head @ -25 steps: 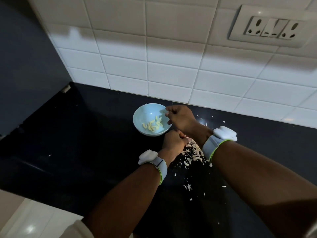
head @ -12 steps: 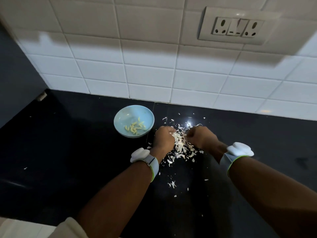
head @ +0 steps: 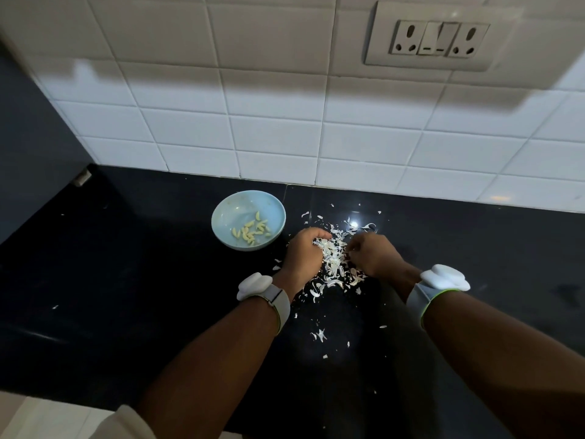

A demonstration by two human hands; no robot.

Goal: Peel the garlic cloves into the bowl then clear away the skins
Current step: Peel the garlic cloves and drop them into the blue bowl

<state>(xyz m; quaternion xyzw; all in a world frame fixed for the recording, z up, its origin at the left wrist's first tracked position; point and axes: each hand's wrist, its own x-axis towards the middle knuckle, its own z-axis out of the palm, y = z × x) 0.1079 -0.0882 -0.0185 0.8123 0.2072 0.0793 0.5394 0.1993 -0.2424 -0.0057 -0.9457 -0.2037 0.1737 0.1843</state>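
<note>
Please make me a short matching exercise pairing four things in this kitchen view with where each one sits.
Things:
1. peeled cloves
2. garlic skins
3. bowl
4. socket plate

Places:
A. on the tiled wall
B. heaped between the two hands
C. on the black counter, left of the left hand
D. inside the blue dish

Pairs: 1-D, 2-B, 3-C, 4-A

no readable text, labels or signs

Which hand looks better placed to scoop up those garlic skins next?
Probably the left hand: its curled fingers already cup the pile of garlic skins. The right hand only touches its edge.
</note>
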